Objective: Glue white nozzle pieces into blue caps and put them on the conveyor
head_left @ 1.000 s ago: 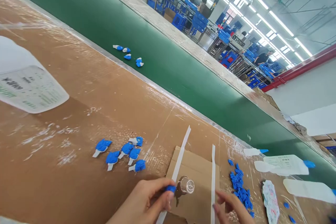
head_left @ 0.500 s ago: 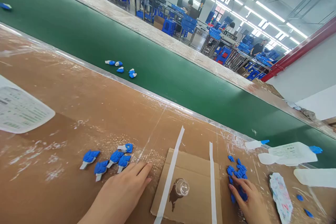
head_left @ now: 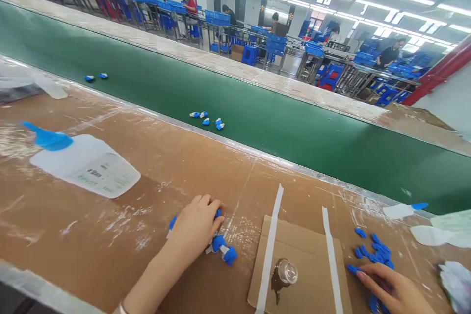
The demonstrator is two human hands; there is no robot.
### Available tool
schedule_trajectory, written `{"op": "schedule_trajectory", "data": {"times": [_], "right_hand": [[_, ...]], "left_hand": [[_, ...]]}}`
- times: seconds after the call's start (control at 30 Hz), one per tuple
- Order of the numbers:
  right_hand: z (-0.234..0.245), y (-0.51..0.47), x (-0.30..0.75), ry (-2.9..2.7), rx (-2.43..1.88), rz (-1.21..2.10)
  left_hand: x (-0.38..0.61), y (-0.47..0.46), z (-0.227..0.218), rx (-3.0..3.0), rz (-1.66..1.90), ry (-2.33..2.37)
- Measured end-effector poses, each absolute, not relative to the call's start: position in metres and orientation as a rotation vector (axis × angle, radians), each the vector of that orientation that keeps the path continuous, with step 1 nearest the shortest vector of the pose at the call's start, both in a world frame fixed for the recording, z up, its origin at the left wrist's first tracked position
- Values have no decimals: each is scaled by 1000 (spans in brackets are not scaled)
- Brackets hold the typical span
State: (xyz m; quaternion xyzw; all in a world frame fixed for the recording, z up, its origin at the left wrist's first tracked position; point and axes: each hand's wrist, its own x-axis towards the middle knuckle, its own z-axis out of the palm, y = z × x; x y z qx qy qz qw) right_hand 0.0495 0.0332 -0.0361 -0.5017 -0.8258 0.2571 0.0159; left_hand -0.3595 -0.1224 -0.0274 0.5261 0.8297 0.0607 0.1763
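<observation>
My left hand (head_left: 196,228) curls over a small group of crumpled blue pieces with white tabs. One of these blue-and-white pieces (head_left: 218,213) shows between its thumb and fingers; others (head_left: 230,255) lie beside the wrist, and the palm hides the rest. Between thumb and fingertip, my right hand (head_left: 397,287) pinches a small blue piece (head_left: 353,269). Next to that hand is a loose pile of similar blue pieces (head_left: 380,252). Between my hands a small clear round cup (head_left: 287,272) stands on a cardboard sheet (head_left: 307,240) crossed by two white tape strips (head_left: 272,240).
A green conveyor belt (head_left: 257,108) runs behind the brown table (head_left: 172,157), carrying several blue-and-white pieces (head_left: 206,121). A white bottle with a blue tip (head_left: 99,167) lies at left, and more bottles (head_left: 399,211) at right. Co-workers (head_left: 189,4) sit beyond the belt.
The view has swung left. My left hand has moved from beside the blue-and-white pieces onto them, closing its fingers. My right hand has drawn a blue piece from the pile toward the cardboard.
</observation>
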Motion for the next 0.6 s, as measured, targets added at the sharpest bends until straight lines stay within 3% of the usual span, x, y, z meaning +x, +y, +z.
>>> {"op": "schedule_trajectory", "data": {"times": [0.13,0.23,0.37,0.6], "right_hand": [[-17,28,32,-2461,-1704,652],[-19,17,36,-2403,-1740,548],[-31,5,39,-2384,-1628,398],[-39,15,29,-2519,-1371,357]], "left_hand": [[-364,-119,-44,1532,227,2331],[-366,-124,-50,1547,478,2309],[-359,-144,-43,1563,965,2042],[-336,-178,-42,1480,1203,1828]]}}
